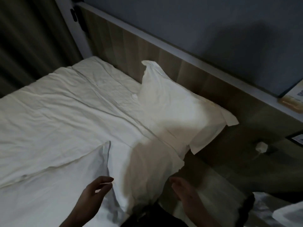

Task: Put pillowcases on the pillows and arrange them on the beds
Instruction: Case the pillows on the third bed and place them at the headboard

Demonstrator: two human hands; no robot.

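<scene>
A white pillow in its pillowcase [177,104] leans against the wooden headboard [118,40] at the head of the bed [57,104]. A second white cased pillow [68,185] lies on the bed's near side, one corner sticking up. My left hand [96,190] hovers over this near pillow's right edge with fingers loosely spread and holds nothing. My right hand [185,192] floats past the bed's edge, fingers straight and empty. The room is dim and part of the bedding lies in shadow.
A rumpled white duvet covers the bed. Dark curtains [24,38] hang at the far left. To the right, a shelf [291,99] tops the headboard, with a white crumpled object [261,147] below it. More white bedding [287,213] shows at the bottom right.
</scene>
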